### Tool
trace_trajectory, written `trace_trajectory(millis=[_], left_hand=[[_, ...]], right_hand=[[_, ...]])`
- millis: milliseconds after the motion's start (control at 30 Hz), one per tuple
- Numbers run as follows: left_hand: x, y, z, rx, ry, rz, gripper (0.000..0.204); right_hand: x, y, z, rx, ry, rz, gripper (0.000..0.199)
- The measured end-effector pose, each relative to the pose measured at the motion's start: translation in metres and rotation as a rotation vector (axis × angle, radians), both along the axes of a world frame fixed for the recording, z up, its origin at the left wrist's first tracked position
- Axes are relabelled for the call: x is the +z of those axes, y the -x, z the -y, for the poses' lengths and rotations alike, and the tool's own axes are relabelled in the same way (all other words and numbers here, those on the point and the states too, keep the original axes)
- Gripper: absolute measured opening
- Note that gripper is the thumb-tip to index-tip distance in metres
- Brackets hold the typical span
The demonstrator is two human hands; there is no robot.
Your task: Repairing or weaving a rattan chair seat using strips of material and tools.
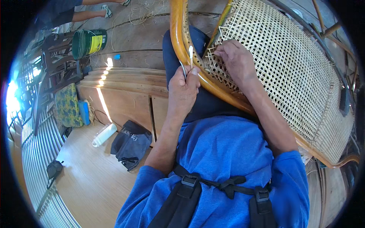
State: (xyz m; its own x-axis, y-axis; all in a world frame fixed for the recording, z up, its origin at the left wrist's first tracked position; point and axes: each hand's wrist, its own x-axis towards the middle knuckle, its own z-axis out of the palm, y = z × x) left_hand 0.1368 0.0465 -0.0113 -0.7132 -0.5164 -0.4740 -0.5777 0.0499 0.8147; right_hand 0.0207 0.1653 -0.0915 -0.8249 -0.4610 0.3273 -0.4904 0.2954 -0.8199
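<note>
A curved, varnished wooden chair frame (176, 26) with a row of small holes along its inner edge lies across my lap. Woven cane webbing (281, 57) in an open pattern spreads over it to the right, with loose strand ends near the frame. My left hand (183, 85) is closed, upright beside the frame's bend, round a thin stick with a white tip (191, 53). A slim metallic piece (183, 69) also shows at its fingers. My right hand (237, 62) rests over the webbing's left edge, its fingertips pinched at a cane strand; the exact grip is partly hidden.
Stacked wooden boards (121, 81) lie left of my legs. A light wooden surface holds a white bottle (104, 135), a dark drawstring pouch (131, 142) and a small black pouch (54, 169). Further off are a green bucket (80, 43) and another person's sandalled foot (107, 11).
</note>
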Motion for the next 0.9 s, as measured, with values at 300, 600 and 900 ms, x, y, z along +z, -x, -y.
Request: trace_trajectory(millis=[300,600,900], left_hand=[[0.005,0.015,-0.015,-0.046,-0.035,0.076,0.016],[0.0,-0.002,0.015,0.026,-0.048,0.004,0.016],[-0.015,0.006,0.004,0.022,-0.153,0.007,0.019]], right_hand=[[0.116,0.064,-0.114,-0.369,0.502,0.082,0.018],[0.087,-0.112,-0.293,-1.045,-0.048,0.667,0.015],[0.073,-0.226,-0.313,-0.786,-0.516,1.133,0.021]])
